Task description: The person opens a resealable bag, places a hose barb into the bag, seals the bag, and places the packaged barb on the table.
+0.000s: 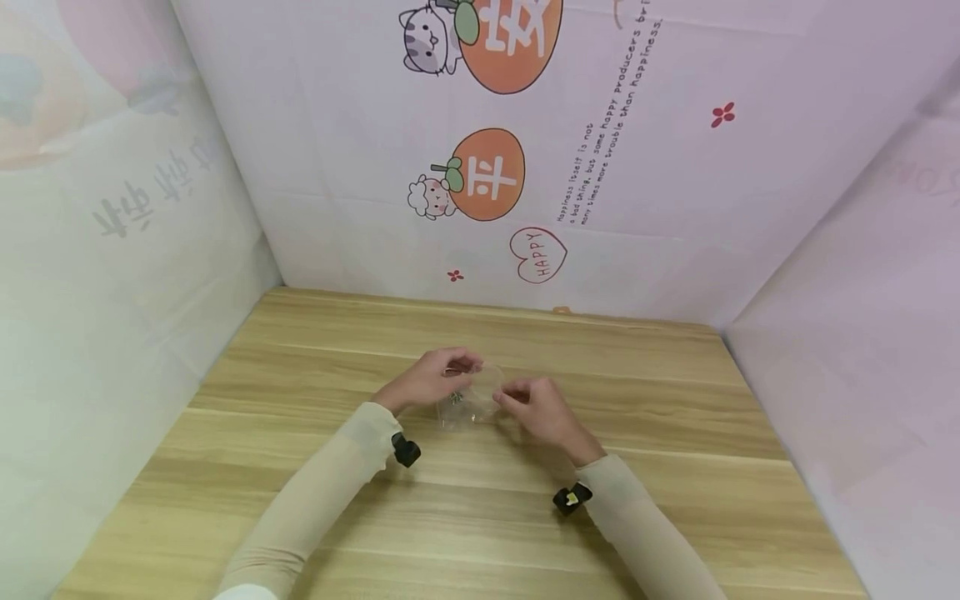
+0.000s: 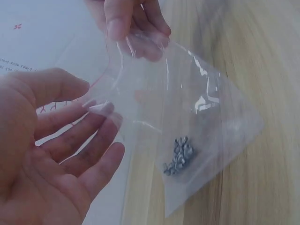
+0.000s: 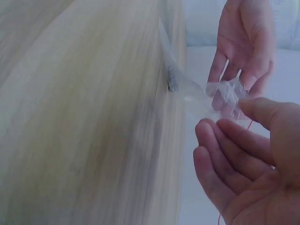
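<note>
Between the two hands is a clear plastic zip bag, its mouth edge marked by a thin red line. A small heap of grey metal screws lies in a lower corner of the bag. My left hand pinches one side of the mouth, the thumb near the red edge and the fingertips behind the film. At the other side, my right hand pinches the rim with thumb and fingers. In the right wrist view the film bunches between both hands, and the screws hang close by the tabletop.
A wood-grain table spreads under both arms. White printed sheets stand as a back wall and two side walls. On the wrists sit small black cameras, one at the left and one at the right.
</note>
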A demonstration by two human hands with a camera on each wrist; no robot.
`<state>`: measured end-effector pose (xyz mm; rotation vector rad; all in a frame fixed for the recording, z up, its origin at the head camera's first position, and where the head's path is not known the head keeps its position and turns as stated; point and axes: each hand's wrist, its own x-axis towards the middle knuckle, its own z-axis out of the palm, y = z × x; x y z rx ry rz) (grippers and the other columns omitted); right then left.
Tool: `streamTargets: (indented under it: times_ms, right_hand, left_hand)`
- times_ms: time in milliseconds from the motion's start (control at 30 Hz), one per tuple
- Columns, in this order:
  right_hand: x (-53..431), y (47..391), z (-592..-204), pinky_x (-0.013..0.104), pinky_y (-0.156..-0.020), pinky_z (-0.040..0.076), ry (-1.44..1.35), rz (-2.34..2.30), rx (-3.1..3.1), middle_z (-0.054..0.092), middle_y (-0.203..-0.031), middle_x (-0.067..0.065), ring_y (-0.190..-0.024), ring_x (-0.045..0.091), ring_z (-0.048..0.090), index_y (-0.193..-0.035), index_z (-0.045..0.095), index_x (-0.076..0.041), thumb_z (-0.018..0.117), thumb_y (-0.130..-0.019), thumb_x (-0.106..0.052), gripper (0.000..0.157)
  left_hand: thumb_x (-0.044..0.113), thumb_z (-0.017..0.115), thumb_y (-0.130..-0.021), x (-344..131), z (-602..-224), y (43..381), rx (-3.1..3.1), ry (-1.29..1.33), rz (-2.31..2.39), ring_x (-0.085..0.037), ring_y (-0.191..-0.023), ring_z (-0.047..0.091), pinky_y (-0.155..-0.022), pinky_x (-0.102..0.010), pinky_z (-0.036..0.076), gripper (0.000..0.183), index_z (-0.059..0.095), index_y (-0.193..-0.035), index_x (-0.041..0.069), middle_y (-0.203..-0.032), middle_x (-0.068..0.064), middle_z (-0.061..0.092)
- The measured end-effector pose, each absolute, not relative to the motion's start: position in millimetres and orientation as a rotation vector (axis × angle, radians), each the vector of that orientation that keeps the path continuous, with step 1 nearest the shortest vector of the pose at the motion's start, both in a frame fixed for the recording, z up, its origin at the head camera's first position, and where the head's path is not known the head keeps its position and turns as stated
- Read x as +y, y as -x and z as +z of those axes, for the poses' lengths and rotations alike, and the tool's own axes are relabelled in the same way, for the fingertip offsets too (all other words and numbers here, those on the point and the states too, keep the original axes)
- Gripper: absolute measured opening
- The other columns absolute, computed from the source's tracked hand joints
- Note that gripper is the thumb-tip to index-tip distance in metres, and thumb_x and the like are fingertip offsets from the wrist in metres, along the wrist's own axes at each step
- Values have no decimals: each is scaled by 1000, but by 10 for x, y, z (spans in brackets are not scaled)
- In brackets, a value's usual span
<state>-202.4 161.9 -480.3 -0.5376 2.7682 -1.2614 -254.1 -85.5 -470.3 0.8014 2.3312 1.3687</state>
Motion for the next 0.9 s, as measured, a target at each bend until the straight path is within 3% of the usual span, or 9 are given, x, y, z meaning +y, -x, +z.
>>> streamTargets:
  times_ms: [367,633,900]
  right_hand:
    - [1755,2059,-4720,21,-77,61,726,-1201,2744,82,-106,7,-90,12,74,-110,82,-5,70,-103,-22,22]
    - [1857,2093,-4680,22,-72,62,828,-1196,2711,82,-105,9,-88,24,77,-112,82,-5,71,-102,-23,22]
    - [1954,2140,-4611,25,-80,64,849,-1134,2705,82,-108,6,-94,13,77,-113,82,-8,70,-103,-27,24]
  left_hand:
    - [24,65,-107,-969,-4705,2515,2364,-797,1429,-24,-122,69,-108,-43,57,36,67,-136,4,-132,-12,72]
    - [18,72,-101,-982,-4756,2446,2420,-812,1454,-22,-119,70,-107,-39,58,32,71,-131,7,-129,-6,74]
    - [19,75,-100,-932,-4856,2396,2440,-764,1570,-18,-107,73,-95,-30,62,21,76,-118,9,-115,-4,77]
